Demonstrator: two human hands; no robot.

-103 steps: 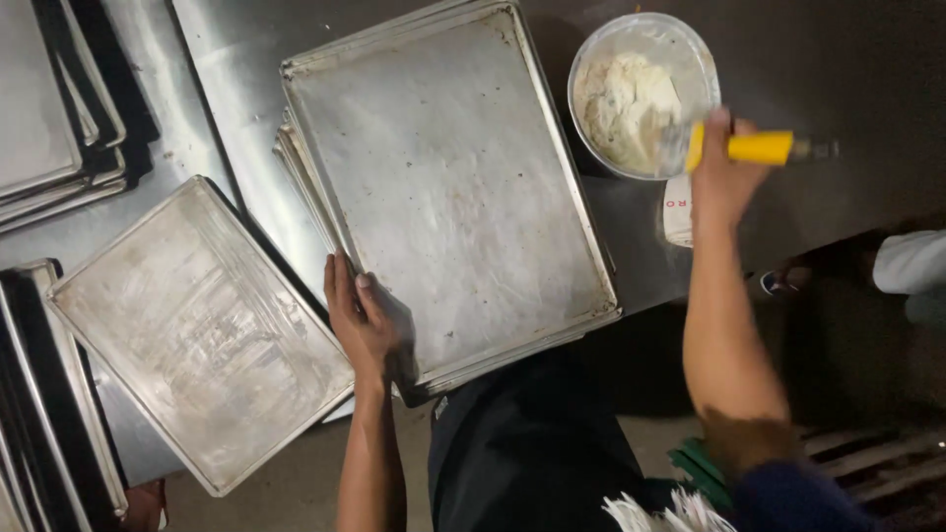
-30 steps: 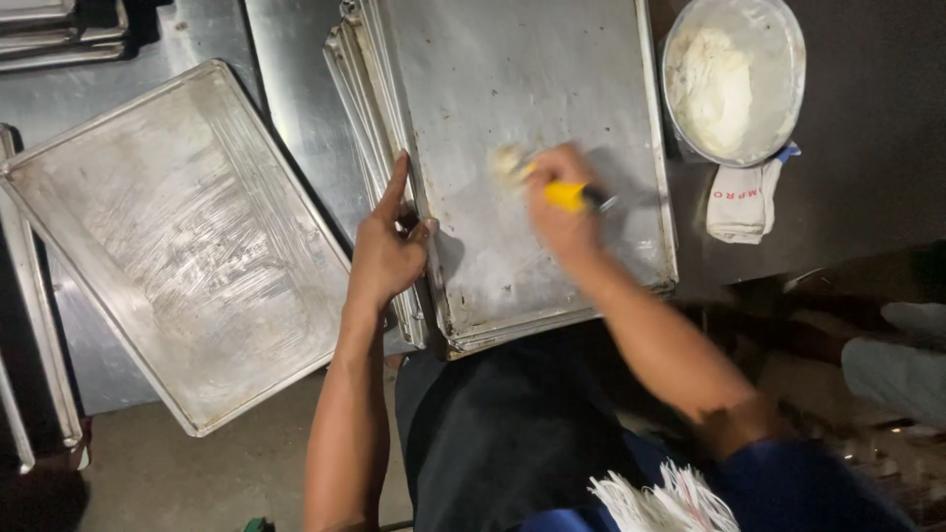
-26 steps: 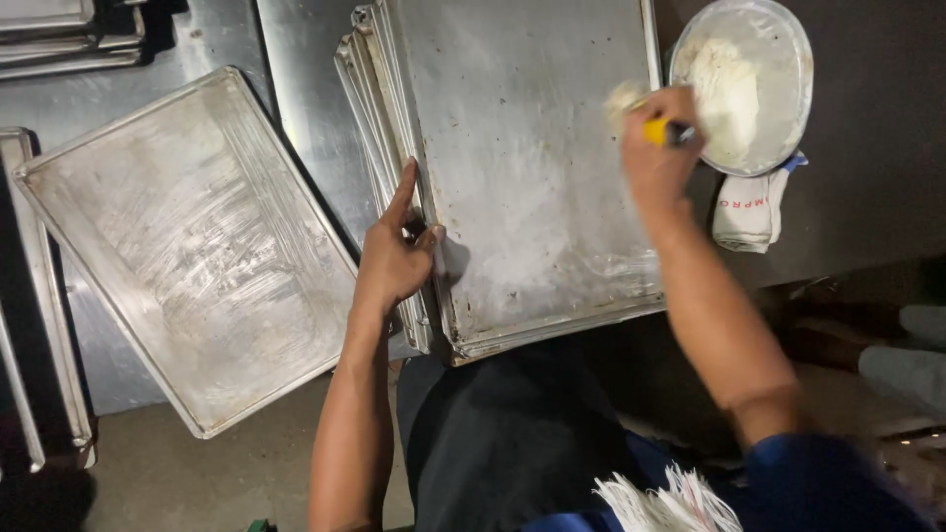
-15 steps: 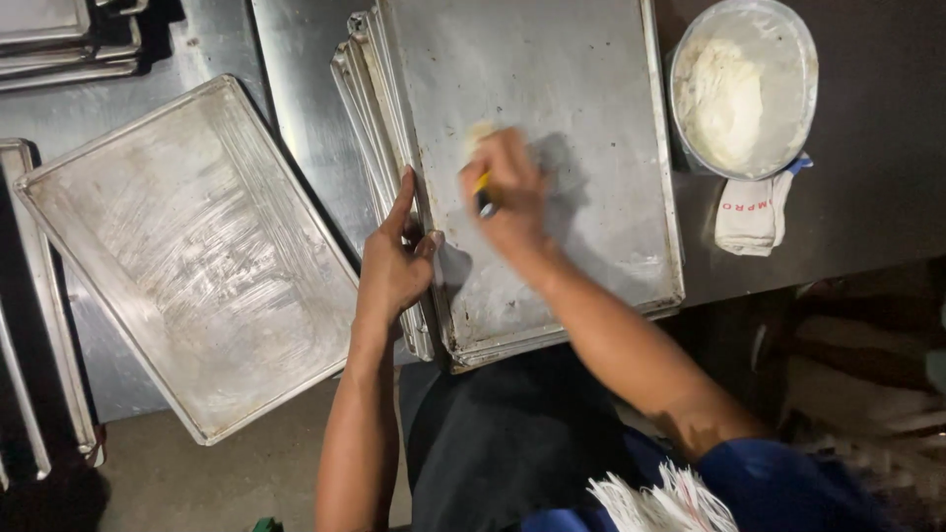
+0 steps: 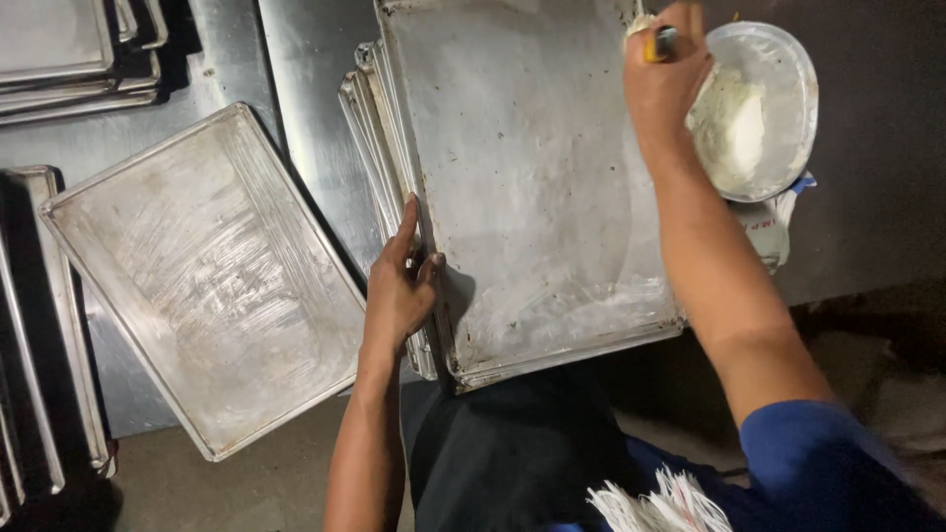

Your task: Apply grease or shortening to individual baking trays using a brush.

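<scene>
A large metal baking tray (image 5: 522, 167) lies on top of a stack of similar trays (image 5: 370, 128) on a steel counter. My left hand (image 5: 399, 286) rests on the left rim of the stack, fingers flat along the edge. At the tray's far right corner, my right hand (image 5: 665, 74) grips a yellow-handled brush (image 5: 658, 41) with pale bristles. A white bowl (image 5: 764, 108) of pale greasy paste stands just right of that hand. Smears of paste show on the tray's near part.
A second greased tray (image 5: 207, 276) lies to the left, overhanging the counter edge. More trays are stacked at the far left (image 5: 39, 335) and top left (image 5: 69, 49). A folded white cloth (image 5: 774, 232) lies under the bowl's near side. Dark apron below.
My right hand has swept the brush from the tray's left middle up to its far right corner beside the bowl. My left hand stays on the stack's edge.
</scene>
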